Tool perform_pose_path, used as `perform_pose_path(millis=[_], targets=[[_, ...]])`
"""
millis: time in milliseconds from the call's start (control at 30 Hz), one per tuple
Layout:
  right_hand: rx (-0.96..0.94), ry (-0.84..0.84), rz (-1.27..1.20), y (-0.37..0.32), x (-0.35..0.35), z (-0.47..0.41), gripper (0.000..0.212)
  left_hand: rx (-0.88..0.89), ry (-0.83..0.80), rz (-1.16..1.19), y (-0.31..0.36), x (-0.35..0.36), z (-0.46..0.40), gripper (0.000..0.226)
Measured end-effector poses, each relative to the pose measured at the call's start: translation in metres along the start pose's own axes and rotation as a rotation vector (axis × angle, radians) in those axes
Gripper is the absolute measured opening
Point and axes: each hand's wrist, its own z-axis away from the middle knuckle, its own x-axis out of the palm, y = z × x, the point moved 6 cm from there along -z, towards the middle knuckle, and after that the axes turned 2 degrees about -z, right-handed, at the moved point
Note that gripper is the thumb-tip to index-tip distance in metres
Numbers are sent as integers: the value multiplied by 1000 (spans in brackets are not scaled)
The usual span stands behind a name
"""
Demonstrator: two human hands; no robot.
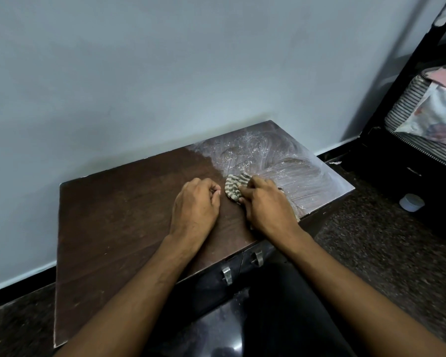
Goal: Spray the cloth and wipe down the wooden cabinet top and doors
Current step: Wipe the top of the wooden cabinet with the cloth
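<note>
Right hand [265,202] on cloth [234,187] — small lid [411,202], suitcase [422,140] beside

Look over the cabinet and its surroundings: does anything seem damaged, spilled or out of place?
The right part of the cabinet top carries whitish, foamy wipe streaks, while the left part looks dark and dry. The right hand holds the striped cloth at that boundary. On the floor, a small pale lid-like object lies loose beside the cabinet.
</note>
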Motion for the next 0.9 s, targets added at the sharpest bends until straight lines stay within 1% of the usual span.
perform_pose_path(millis=[133,233,333,367,467,533,600,700,800,900], targets=[[42,33,27,-8,2,-23,28,2,-8,5,-7,-2,0,8],[-12,-35,-9,-21,6,-33,28,-10,-18,10,-11,-2,-3,9],[-98,-79,-31,-20,6,-15,31,-13,-15,18,-15,-2,-8,9],[-96,-69,-30,-13,4,-7,32,-15,-22,29,-16,-1,-9,9],[-8,-32,7,3,2,-9,33,-18,-48,45,-18,1,-14,9],[1,-11,7,-1,6,-23,31,-22,-90,18,-20,4,-19,16],[-36,1,-19,-15,13,-34,31,-52,-151,-19,-20,5,-26,24],[-44,14,-36,-25,22,-41,28,-104,-222,-21,-23,8,-36,29],[2,17,-55,-23,23,-42,29,-126,-253,41,-27,9,-38,22],[29,-3,-76,-24,22,-40,32,-184,-229,106,-30,5,-40,13]])
